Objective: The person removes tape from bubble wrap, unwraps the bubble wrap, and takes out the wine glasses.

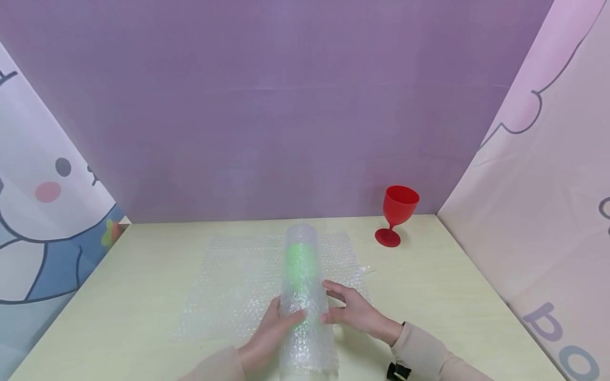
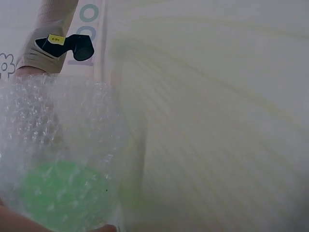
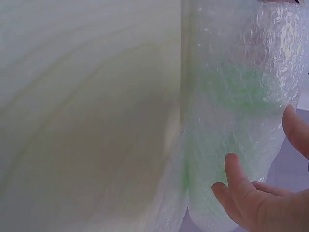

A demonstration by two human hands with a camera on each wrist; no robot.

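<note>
The left hand [image 1: 267, 334] is grasping a roll of bubble wrap [image 1: 307, 353], its thumb lying across the top and its other fingers curling down the left side. The right hand [image 1: 356, 313] is not clasping anything: its fingers are spreading loosely along the roll's right side, with thumb and fingertips sitting at or just beside the plastic; whether they are pressing on it, I cannot tell. Inside the roll a green object [image 1: 301, 258] is showing through the layers, its outline blurring too much to name it. The roll is pointing lengthwise away from the person, in the middle of the table [image 1: 457, 312], its near part reaching the bottom of the head view. Its far part is overlapping a flat sheet of bubble wrap [image 1: 233, 280], which is spreading out on both sides, more to the left. Beige sleeves [image 1: 424, 349] are covering both forearms, and a black strap [image 1: 399, 371] is hanging by the right cuff. Farther off, a red goblet [image 1: 399, 206] is standing upright near the back right of the table. A purple backdrop [image 1: 305, 116] is rising behind, while a cartoon-printed panel [image 1: 57, 211] is flanking the left and a pale lettered panel [image 1: 534, 227] the right
</note>
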